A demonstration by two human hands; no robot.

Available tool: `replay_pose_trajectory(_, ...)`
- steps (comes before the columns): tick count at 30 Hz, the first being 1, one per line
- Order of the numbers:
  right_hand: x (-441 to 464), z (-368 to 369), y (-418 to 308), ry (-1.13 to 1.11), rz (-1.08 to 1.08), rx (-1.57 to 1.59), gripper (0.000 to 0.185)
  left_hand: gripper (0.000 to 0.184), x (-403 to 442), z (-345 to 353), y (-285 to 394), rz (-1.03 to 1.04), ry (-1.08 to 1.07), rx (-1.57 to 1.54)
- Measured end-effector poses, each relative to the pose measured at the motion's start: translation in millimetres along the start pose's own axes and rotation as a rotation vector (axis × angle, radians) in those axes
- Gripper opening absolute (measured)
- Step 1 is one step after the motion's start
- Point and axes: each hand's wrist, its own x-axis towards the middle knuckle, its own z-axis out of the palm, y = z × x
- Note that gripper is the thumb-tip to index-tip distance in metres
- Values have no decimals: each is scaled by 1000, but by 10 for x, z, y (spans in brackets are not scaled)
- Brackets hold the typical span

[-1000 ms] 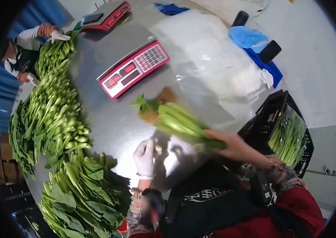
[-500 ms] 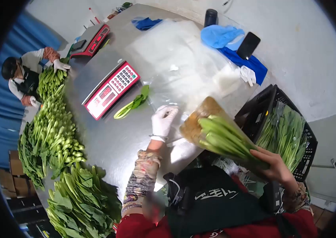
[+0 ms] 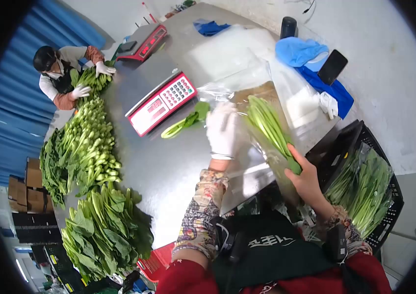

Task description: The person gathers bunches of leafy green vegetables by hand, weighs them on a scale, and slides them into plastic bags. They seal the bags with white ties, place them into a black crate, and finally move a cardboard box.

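Observation:
My bare right hand (image 3: 307,177) grips the leafy lower end of a bunch of leafy greens (image 3: 268,120) in a clear, brown-tinted plastic bag (image 3: 266,91). The pale stems point away from me, over the table edge. Beside the bag, my gloved left hand (image 3: 221,131) lies flat with its fingers stretched forward, slightly blurred. Whether it touches the film is hard to see. A loose green stalk (image 3: 187,121) rests on the steel table (image 3: 161,181) left of that hand, below a red and white scale (image 3: 162,103).
Heaped greens (image 3: 88,147) line the table's left side, where a gloved co-worker (image 3: 63,73) handles some. A second scale (image 3: 144,43) stands at the back. Clear bags (image 3: 227,51), blue cloth (image 3: 328,88) and a phone (image 3: 332,67) lie behind. A black crate (image 3: 389,201) holds bagged greens at right.
The bagged greens have swung left and away from me, now more upright in view. My left hand has gone from curled to flat beside them. The whole view has shifted.

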Motion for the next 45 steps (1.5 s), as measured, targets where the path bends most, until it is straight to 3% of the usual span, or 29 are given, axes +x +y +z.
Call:
replay_pose_trajectory(1,7,-30,-31,-31,-42,-29,58,11,116,-48,-33,-44,122,-67)
replay_pose_trajectory(3,-126,-153,-110,-100,-105,-87,59,11,266,-212,-14,-48,125,-37)
replay_pose_trajectory(5,-226,-389,-193,-239,-18,-45,60,12,339,-255,-158,-59,182,-45)
replay_pose_trajectory(7,-341,-537,-236,-316,-40,-123,58,10,393,-310,-147,45,189,37)
replay_pose_trajectory(10,-504,-687,-298,-295,81,-17,59,11,342,-296,-204,109,-91,176)
replay_pose_trajectory(11,-568,-687,-299,-249,139,29,59,14,220,-172,-378,-353,-340,128)
replay_pose_trajectory(13,-592,-706,-294,-151,229,115,59,15,141,-138,-454,-143,-598,317)
replay_pose_trajectory(17,-683,-735,-208,-42,226,-36,61,10,105,-67,-204,122,-229,207)
replay_pose_trajectory(20,-780,-810,-188,-91,71,-218,62,7,264,-69,85,260,-42,153)
replay_pose_trajectory(23,-799,-846,-276,-239,31,-191,61,9,158,153,-327,-173,-248,0)
replay_pose_trajectory(24,-775,-827,-301,-269,81,-96,60,13,188,153,-296,-65,-212,-30)
replay_pose_trajectory(27,-728,-736,-266,-225,195,72,60,13,261,84,-266,-162,-164,-190)
replay_pose_trajectory(35,-511,-693,-146,-43,335,296,62,5,203,2,-220,111,-313,-4)
replay_pose_trajectory(40,-513,-864,-8,-22,406,606,65,7,86,-65,-489,-131,-428,57)
replay_pose_trajectory(43,-482,-889,32,-48,404,498,66,9,86,-56,-381,-59,-360,71)
replay_pose_trajectory(44,-480,-895,53,-49,396,506,66,11,97,-31,-342,-68,-240,104)
replay_pose_trajectory(45,-479,-902,79,-51,388,514,66,12,92,-12,-377,-58,-303,138)
